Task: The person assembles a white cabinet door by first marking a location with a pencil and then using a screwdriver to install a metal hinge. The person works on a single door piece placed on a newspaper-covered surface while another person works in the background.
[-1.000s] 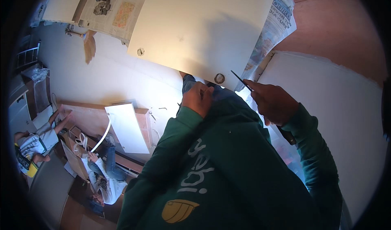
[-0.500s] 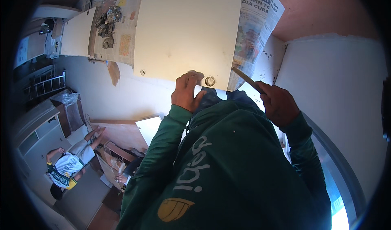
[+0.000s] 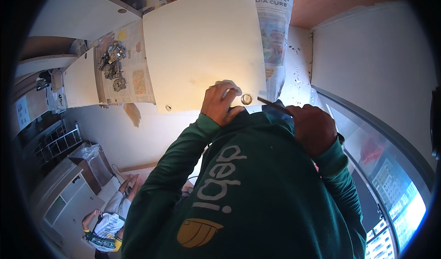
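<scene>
A white cabinet door panel (image 3: 202, 38) lies flat before me on newspaper (image 3: 274, 38). At its near edge, my left hand (image 3: 221, 102) is closed over the panel, fingers curled on top and thumb lower at the edge. Just right of those fingers is a round hinge hole (image 3: 246, 99); a second hole (image 3: 168, 107) sits at the near left corner. My right hand (image 3: 313, 126) is wrapped round a narrow flat file (image 3: 274, 105). Its dark tip points left, close to the panel's near right corner; whether it touches cannot be made out.
Metal hinges (image 3: 111, 64) lie heaped on newspaper to the left. Below them hangs a brush (image 3: 132, 114). A person (image 3: 106, 224) is on the lower left near a cabinet (image 3: 69, 197). On the right are a white wall (image 3: 376, 52) and a window (image 3: 390, 181).
The file has swung from pointing up along the panel's right edge to lying lower, nearer my body. My view has shifted, and my left hand stays at the panel's near edge.
</scene>
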{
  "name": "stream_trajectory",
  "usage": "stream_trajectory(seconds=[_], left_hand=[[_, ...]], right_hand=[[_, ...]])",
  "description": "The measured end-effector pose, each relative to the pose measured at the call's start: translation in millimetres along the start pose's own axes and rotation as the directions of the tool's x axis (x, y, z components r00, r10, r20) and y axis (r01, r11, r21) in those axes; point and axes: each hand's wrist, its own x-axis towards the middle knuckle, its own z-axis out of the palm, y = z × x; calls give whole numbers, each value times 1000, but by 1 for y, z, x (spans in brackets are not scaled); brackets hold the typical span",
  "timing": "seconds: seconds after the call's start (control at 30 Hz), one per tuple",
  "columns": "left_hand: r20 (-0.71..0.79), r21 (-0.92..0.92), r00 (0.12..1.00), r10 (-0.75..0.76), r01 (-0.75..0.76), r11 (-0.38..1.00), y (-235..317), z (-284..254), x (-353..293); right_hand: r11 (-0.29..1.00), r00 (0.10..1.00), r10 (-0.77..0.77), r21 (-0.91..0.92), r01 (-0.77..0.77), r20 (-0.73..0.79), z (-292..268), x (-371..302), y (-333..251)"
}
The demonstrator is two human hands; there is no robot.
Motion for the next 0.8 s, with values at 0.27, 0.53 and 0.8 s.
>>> stream_trajectory(seconds=[0.27,0.53,0.8], left_hand=[[-247,-55,965,-85,74,996,-14,17,-21],[-342,-40,933,-115,108,993,2,27,-34],[-476,40,863,-171,216,976,16,56,-53]], right_hand=[[978,978,132,-139,-155,-159,56,2,-70],[895,965,85,-407,-183,-247,67,12,-97],[836,987,41,-537,-118,-152,77,37,-138]])
